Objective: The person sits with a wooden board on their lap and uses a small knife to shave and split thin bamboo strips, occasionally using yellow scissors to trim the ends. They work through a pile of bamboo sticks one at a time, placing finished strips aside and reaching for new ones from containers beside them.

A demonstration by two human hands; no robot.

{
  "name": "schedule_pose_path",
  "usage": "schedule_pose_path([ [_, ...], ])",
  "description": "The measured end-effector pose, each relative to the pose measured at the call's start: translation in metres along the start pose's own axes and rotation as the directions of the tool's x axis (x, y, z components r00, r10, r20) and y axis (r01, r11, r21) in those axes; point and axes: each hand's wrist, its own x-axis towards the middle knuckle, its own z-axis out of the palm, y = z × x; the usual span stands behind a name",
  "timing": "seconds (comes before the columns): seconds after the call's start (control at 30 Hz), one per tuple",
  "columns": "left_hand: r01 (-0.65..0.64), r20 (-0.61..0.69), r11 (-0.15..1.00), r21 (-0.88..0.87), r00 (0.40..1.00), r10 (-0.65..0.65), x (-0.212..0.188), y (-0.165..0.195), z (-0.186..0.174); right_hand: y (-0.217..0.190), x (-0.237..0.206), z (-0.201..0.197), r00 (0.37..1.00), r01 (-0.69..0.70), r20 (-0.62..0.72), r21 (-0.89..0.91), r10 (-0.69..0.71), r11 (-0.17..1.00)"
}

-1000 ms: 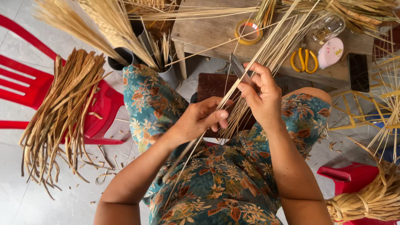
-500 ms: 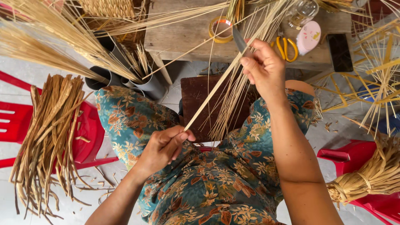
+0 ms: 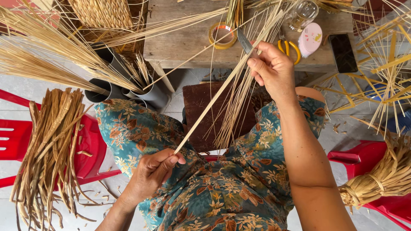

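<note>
My left hand pinches the near end of a long pale bamboo strip low over my floral-clothed lap. The strip runs up and to the right to my right hand, which grips a knife with a grey blade set against the strip. A sheaf of thin split strips hangs down below the right hand, over a dark wooden block. Both hands are closed.
A wooden table ahead carries a tape roll, yellow scissors, a glass jar and a dark phone. Grey pipes hold straw stalks. Red plastic chairs stand left and right, bearing fibre bundles.
My left hand has drawn down and left along the strip toward my lap. My right hand with the knife has lifted toward the table, so the strip is stretched longer between them.
</note>
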Motion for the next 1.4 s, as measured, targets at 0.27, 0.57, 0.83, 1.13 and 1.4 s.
schedule_pose_path([
  [0.27,0.027,0.006,0.999,-0.047,1.000,-0.027,-0.006,-0.017,-0.007,0.014,0.007,-0.005,0.998,-0.061,0.027,0.043,0.060,0.997],
  [0.57,0.055,0.051,0.992,-0.115,0.997,-0.050,-0.012,-0.030,-0.017,0.011,0.030,-0.026,0.998,-0.010,-0.062,0.057,0.014,0.998],
  [0.83,0.090,0.024,0.992,-0.083,0.996,-0.088,0.000,-0.032,-0.023,0.009,0.051,-0.025,0.999,-0.006,-0.038,-0.065,0.004,0.998],
  [1.13,0.100,0.002,0.992,-0.075,0.995,-0.100,-0.001,-0.048,-0.019,0.017,0.065,-0.031,0.998,-0.030,-0.054,-0.061,0.027,0.998],
  [1.4,0.011,0.031,0.998,-0.055,0.999,-0.010,-0.007,-0.067,-0.005,0.016,0.068,-0.033,0.999,-0.051,-0.015,-0.013,0.051,0.999],
])
